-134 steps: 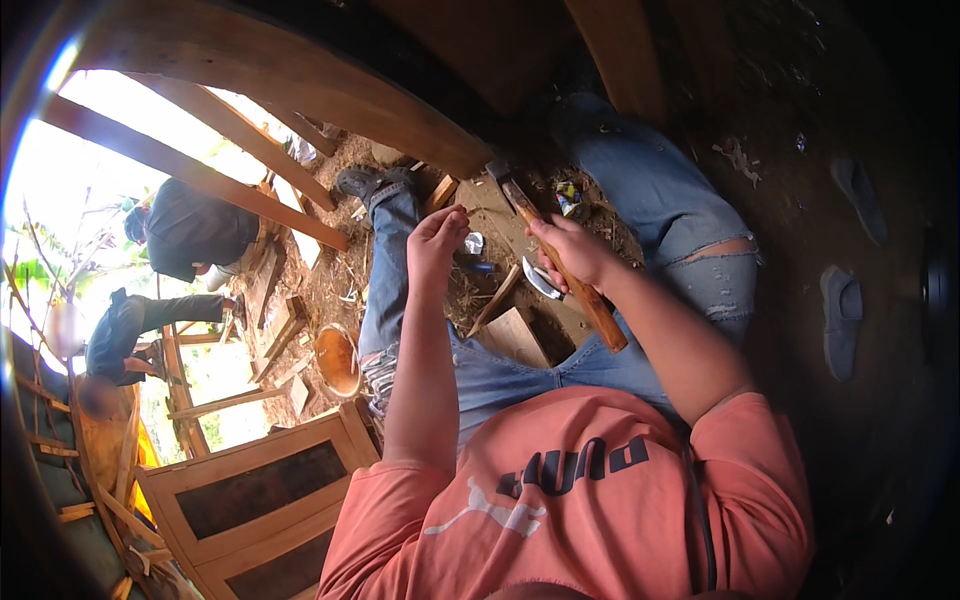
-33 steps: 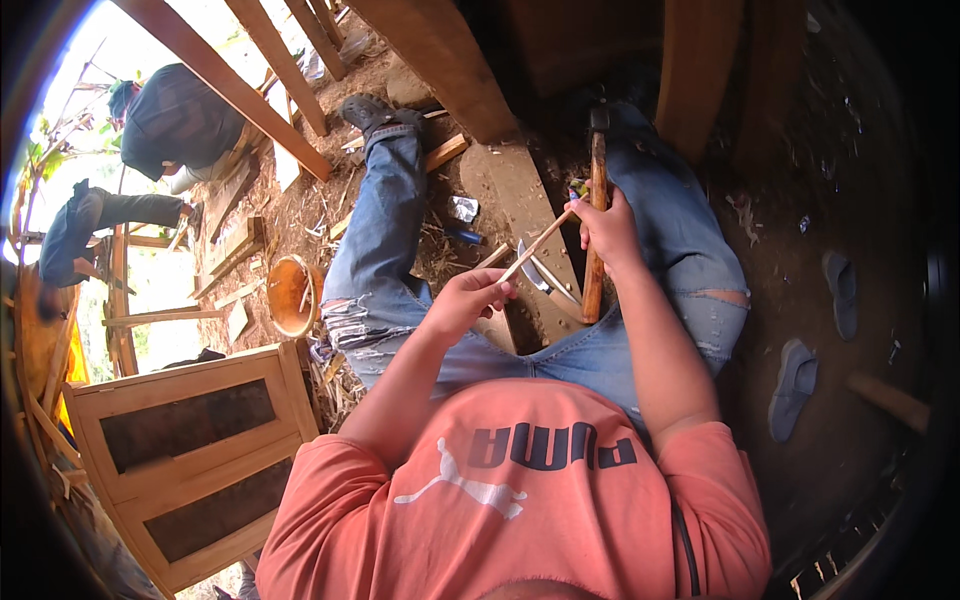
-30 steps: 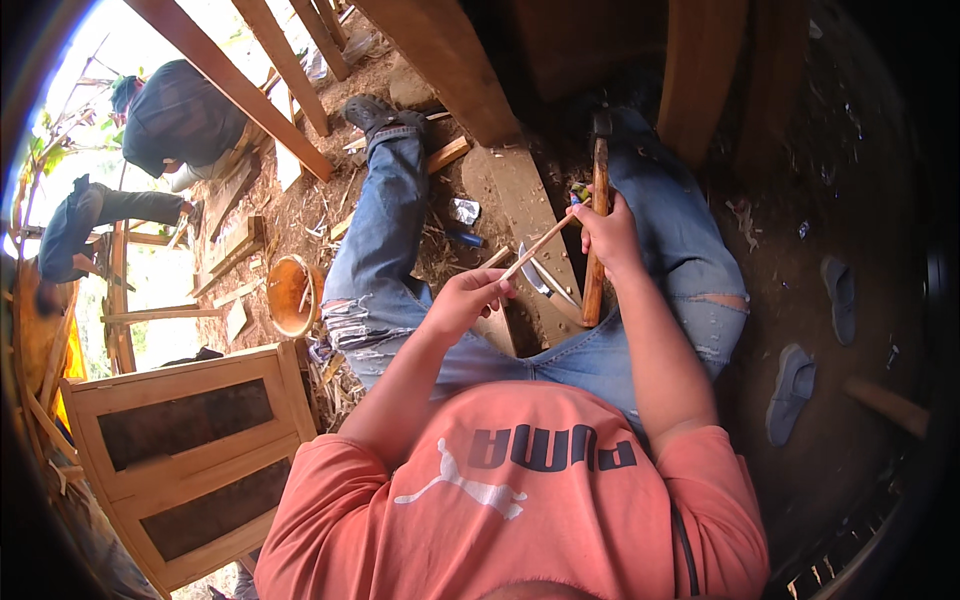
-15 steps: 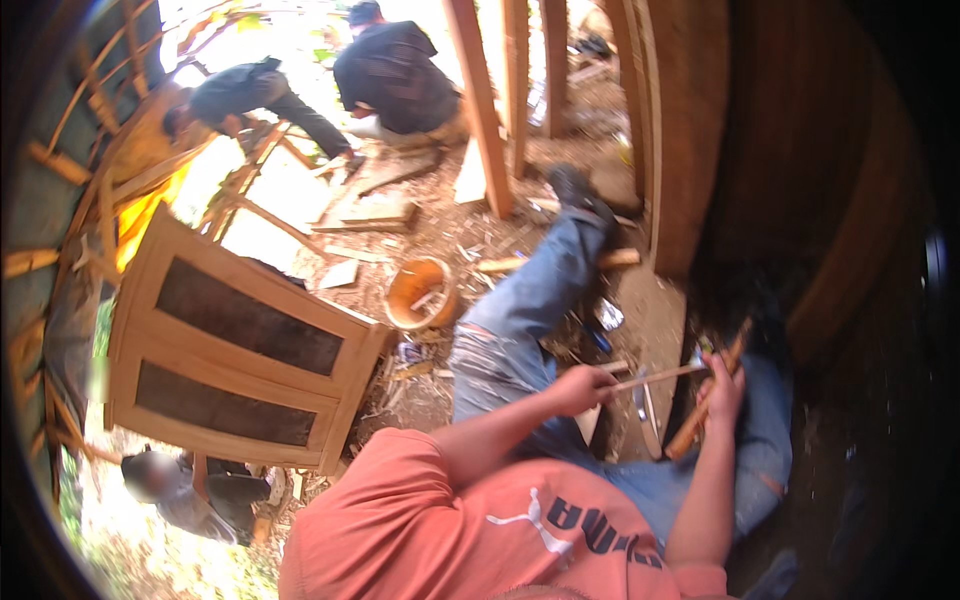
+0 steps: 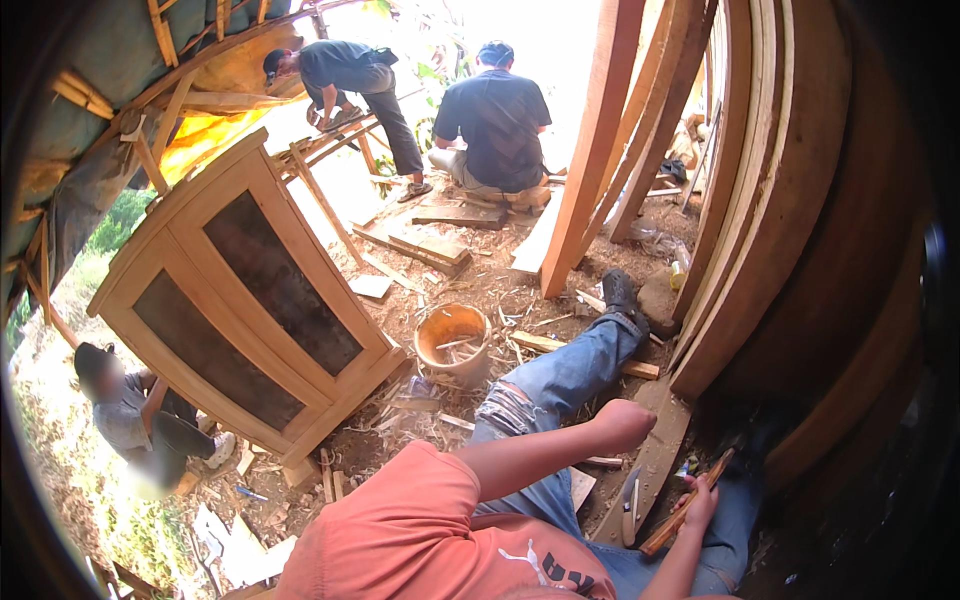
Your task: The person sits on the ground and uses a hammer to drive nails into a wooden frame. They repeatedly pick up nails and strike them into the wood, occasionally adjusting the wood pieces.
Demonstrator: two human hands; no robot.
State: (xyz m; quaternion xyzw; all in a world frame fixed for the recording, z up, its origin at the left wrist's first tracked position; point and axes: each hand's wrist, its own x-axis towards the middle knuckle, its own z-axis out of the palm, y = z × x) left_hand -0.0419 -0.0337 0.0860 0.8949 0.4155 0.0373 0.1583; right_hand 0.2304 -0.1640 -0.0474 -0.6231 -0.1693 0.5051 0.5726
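Note:
My left hand [image 5: 625,425] is closed in a fist above my bent leg. What it holds, if anything, is hidden. My right hand [image 5: 700,500] wraps around a narrow strip of brown wood [image 5: 662,535], held at a slant over my other leg. The two hands are apart. Between them, what looks like a knife [image 5: 630,505] with a pale handle lies by a wooden board [image 5: 655,440].
A wooden bucket-like tub [image 5: 480,368] of scraps stands beyond my knee. A two-panel wooden cabinet door frame [image 5: 195,235] leans at left. Upright planks [image 5: 745,215] stand at right. Three other people [image 5: 495,125] sit or bend farther off. Shavings and offcuts cover the ground.
My left hand has risen away from the wood strip, and the thin pale stick it held no longer shows. My right hand still grips the strip. The whole view has turned.

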